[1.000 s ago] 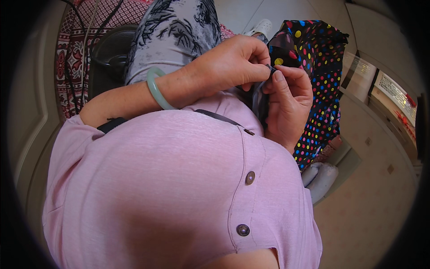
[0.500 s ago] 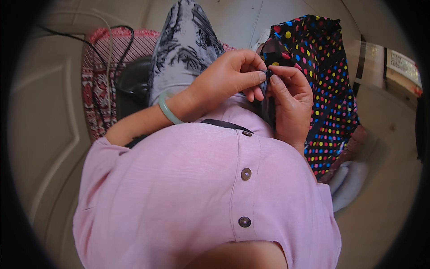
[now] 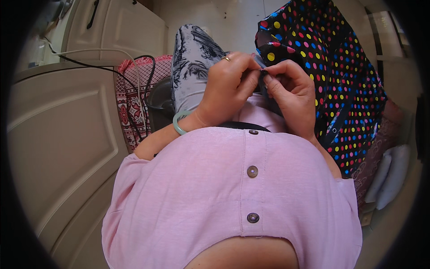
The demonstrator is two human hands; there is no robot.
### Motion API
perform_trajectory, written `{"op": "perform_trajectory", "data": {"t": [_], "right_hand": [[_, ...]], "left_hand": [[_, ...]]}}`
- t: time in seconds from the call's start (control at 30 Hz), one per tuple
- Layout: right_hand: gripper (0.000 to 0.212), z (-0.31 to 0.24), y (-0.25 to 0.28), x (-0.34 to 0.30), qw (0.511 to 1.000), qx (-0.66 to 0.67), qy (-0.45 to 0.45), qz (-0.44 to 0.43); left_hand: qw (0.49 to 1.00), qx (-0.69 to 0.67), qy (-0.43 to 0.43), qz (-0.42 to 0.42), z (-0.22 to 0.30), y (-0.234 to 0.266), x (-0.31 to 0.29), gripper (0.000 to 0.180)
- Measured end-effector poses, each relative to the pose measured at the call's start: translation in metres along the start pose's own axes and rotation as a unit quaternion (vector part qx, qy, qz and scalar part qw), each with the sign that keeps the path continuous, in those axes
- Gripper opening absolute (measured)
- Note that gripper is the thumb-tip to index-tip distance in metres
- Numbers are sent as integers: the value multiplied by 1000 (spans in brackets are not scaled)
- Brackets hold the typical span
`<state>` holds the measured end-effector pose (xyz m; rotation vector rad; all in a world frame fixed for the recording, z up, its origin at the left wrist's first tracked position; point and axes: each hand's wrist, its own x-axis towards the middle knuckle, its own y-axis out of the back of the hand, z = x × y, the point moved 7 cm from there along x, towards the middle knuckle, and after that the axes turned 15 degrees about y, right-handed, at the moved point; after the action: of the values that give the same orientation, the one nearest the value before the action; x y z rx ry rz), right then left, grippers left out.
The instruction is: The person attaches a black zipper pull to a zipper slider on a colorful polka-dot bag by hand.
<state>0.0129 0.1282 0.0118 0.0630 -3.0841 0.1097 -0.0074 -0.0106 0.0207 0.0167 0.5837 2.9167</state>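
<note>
Pale panelled cabinets (image 3: pixel 130 27) and a gold-coloured ring (image 3: pixel 226 58) on the left hand (image 3: pixel 230 87) have come into view since a second ago, as the left hand and right hand (image 3: pixel 293 92) still pinch a thin dark strip (image 3: pixel 264 71) between their fingertips, beside glossy black sheeting (image 3: pixel 342 89) with bright round dots. A smooth pale-green bangle (image 3: pixel 178 123) circles the left wrist.

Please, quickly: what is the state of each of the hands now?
Left hand: closed, pinching a small dark piece.
Right hand: closed, pinching the same piece.
</note>
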Motion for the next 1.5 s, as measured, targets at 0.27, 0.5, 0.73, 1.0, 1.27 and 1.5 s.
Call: {"op": "perform_trajectory", "data": {"t": [0.27,0.5,0.73,1.0,1.27,1.5], "right_hand": [[8,-8,2,-2,998,56,1,26],[9,-19,-3,-1,994,-40,99,-18],[7,-26,-2,0,980,-135,131,-59],[7,-25,0,-3,985,-135,96,-51],[14,-7,0,-8,999,-39,4,-29],[12,5,6,-10,987,92,-131,-3]], "left_hand": [[971,-166,142,-98,1,-10,-4,7],[986,-96,106,-80,10,-1,-7,6],[967,-164,160,-109,5,-1,-9,6],[927,-274,216,-133,-4,-3,-8,6],[846,-406,309,-160,-30,-10,-7,7],[898,-355,229,-126,-26,-6,-1,5]]}}
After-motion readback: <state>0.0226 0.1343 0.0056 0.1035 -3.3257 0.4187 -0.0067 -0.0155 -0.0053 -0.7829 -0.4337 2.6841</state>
